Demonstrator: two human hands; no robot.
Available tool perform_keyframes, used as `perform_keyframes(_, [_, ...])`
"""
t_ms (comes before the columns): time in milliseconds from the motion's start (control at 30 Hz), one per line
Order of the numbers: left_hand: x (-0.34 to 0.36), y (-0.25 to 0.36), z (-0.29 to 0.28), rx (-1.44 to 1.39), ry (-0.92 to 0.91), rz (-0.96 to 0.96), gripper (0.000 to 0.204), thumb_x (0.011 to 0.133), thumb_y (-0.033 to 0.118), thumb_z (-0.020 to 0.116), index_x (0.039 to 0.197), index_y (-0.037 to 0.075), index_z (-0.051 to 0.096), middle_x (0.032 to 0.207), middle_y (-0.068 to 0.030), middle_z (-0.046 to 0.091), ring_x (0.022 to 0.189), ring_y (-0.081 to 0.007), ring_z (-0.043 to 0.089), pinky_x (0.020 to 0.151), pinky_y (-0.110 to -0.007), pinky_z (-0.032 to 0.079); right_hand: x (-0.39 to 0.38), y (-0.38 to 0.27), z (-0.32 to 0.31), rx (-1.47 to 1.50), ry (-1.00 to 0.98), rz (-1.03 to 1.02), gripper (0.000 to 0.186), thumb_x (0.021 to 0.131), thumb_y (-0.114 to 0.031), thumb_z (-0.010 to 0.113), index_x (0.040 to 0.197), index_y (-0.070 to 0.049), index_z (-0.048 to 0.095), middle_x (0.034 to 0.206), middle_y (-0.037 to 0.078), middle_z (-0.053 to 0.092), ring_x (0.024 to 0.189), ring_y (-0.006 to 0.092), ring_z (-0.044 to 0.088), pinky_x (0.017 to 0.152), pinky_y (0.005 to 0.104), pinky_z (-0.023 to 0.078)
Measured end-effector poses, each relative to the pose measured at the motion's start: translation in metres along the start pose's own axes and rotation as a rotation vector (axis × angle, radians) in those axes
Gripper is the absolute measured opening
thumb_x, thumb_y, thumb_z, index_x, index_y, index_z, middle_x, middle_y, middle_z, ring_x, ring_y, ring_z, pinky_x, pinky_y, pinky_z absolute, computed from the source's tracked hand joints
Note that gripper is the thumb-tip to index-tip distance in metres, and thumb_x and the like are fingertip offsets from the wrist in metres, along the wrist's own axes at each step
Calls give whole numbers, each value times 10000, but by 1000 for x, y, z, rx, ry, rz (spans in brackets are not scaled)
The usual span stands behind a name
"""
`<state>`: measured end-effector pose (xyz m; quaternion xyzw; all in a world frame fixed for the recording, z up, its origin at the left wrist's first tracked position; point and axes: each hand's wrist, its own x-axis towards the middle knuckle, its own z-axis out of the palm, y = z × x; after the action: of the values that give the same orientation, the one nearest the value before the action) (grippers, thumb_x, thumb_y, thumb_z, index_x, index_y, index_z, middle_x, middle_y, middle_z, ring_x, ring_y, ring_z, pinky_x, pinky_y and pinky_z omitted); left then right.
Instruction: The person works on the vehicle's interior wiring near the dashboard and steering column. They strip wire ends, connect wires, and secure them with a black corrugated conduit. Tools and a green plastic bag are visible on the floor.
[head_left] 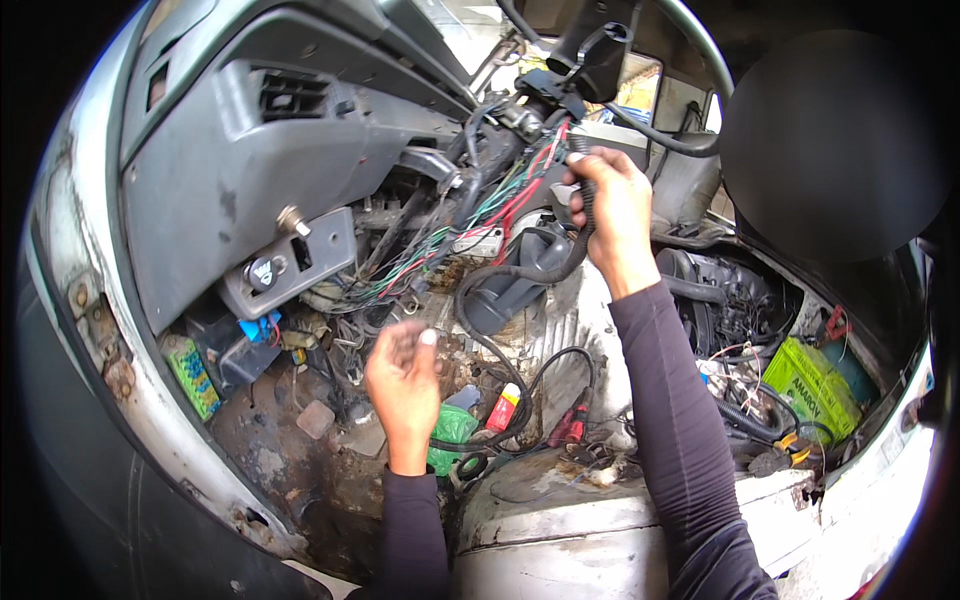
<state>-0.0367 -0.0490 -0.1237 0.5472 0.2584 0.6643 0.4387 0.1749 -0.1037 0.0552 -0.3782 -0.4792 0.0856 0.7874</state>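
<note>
daylight from windows, bright | footwell shadowed | fisheye edges bent, dark | focus sharp

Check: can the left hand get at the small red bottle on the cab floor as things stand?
Probably yes. The left hand is empty, fingers loosely curled, hovering close beside the red bottle. Only a green bag and black cable lie near it; the bottle's top shows uncovered.

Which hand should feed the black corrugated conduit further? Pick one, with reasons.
Right. The right hand already grips the black corrugated conduit up by the wire bundle; the left hand hangs empty, lower down.
</note>
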Motion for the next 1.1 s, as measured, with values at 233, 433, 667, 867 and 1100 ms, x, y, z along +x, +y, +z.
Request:
perform_keyframes(233, [96,91,134,627,-75,924,675,830,216,812,1394,-50,554,1284,-300,663,1211,-439,646,1117,-489,439,22,34,-40,287,81,284,286,1013,-245,540,1123,-14,666,794,82,706,600,117,527,513,278,431])
perform_keyframes(433, [126,97,161,935,-139,779,447,857,133,697,1237,-94,638,953,-300,735,953,-427,735,977,-513,498,12,43,-37,223,-131,161,236,1016,-161,620,1170,13,658,819,52,694,629,110,611,548,262,490])
perform_keyframes(667, [144,126,141,587,-603,275,318,950,95,664,1226,-61,651,962,-75,724,728,-107,632,681,-265,502,5,59,-53,157,-197,223,452,981,-128,672,1372,83,588,895,72,728,661,92,607,575,240,469])
perform_keyframes(867, [140,125,138,315,-715,180,263,1045,294,640,1159,59,670,917,16,654,744,-70,546,714,-247,465,2,56,-49,204,-224,165,442,924,-89,717,1319,92,637,911,98,749,679,111,638,609,264,504])
perform_keyframes(1100, [130,103,157,535,-531,453,352,1082,330,593,1153,6,712,792,29,607,642,-61,526,609,-253,471,5,49,-42,168,-183,129,439,931,-112,700,1323,74,633,926,93,758,666,106,646,588,261,500])
